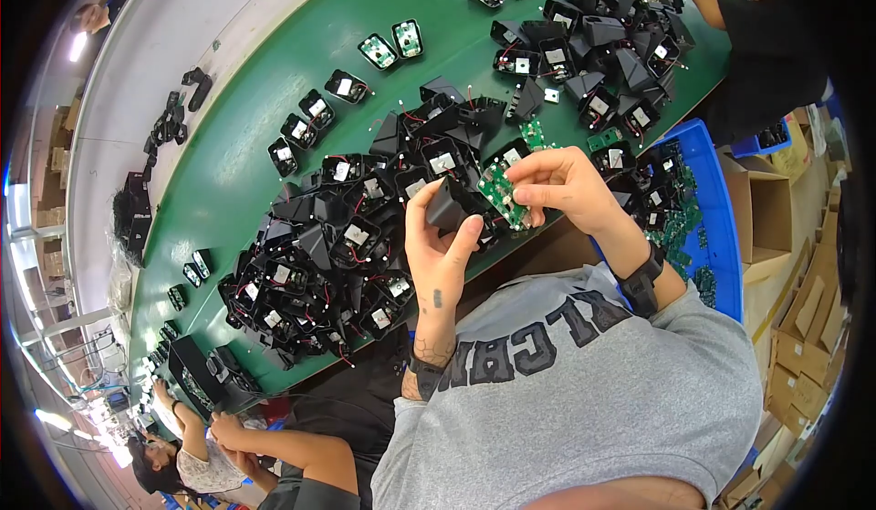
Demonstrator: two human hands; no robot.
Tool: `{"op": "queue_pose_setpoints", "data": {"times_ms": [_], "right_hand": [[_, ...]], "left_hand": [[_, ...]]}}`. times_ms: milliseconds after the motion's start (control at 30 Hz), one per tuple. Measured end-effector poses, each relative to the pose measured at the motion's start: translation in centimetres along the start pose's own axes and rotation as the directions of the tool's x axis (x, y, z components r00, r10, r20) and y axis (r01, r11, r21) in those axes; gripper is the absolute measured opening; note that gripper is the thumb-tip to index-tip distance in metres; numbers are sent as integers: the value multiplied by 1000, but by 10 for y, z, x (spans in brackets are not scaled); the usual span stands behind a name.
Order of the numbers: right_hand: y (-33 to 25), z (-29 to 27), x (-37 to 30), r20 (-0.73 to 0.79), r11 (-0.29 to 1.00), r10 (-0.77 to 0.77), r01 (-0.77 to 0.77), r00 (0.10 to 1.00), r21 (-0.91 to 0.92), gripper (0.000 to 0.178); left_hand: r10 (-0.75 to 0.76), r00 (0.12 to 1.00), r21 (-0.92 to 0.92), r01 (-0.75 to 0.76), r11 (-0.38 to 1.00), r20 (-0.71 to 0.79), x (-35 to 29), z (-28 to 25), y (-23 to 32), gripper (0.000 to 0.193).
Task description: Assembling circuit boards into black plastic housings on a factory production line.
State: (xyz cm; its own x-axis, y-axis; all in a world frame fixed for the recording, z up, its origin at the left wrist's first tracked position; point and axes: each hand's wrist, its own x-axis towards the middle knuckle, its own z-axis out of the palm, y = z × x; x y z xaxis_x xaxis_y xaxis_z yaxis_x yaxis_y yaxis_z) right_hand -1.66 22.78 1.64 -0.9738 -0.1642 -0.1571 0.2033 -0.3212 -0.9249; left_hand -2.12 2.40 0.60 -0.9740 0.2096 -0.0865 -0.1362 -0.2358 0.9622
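My left hand (436,259) is closed around a black plastic housing (447,205), thumb on the near side and fingers on the far side. Between the fingertips of my right hand (568,186) is a green circuit board (497,189), tilted and close beside the housing. Whether the board touches the housing I cannot tell. Just past my hands lies a big heap of black housings (315,236), many with white parts and red wires showing. Another small green board (532,131) lies beyond my right hand.
At my right stands a blue bin (725,227) with boards and housings in it. Two housings with green boards (392,45) sit farther out on the green table (246,99). A second heap (593,54) is at the far right. Co-workers are at lower left (301,455) and upper right (766,63).
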Motion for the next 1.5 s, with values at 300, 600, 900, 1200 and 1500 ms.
{"op": "queue_pose_setpoints", "data": {"times_ms": [300, 600, 900, 1200, 1500], "right_hand": [[-2, 3, -2, 2, 1000, 2, -2, 1000, -19, 21], [7, 11, 1, -18, 993, -2, 0, 1000, -118, 23], [-1, 18, -3, 65, 754, -292, 271, 954, -598, 25], [-13, 17, 3, 211, 771, -381, 436, 900, -465, 45], [-3, 15, 7, 520, 299, -590, 765, 618, -571, 26]], "left_hand": [[-20, 1000, 4, 20, 1000, 2, -1, 3, 1, 53], [-66, 991, -105, 78, 991, 116, -1, 7, 4, 53], [-168, 978, -163, 187, 969, 125, 0, 10, 5, 54], [-120, 978, -206, 155, 966, 173, 0, 7, 5, 57], [-16, 990, -138, 36, 990, 141, 5, 10, 1, 47]]}}
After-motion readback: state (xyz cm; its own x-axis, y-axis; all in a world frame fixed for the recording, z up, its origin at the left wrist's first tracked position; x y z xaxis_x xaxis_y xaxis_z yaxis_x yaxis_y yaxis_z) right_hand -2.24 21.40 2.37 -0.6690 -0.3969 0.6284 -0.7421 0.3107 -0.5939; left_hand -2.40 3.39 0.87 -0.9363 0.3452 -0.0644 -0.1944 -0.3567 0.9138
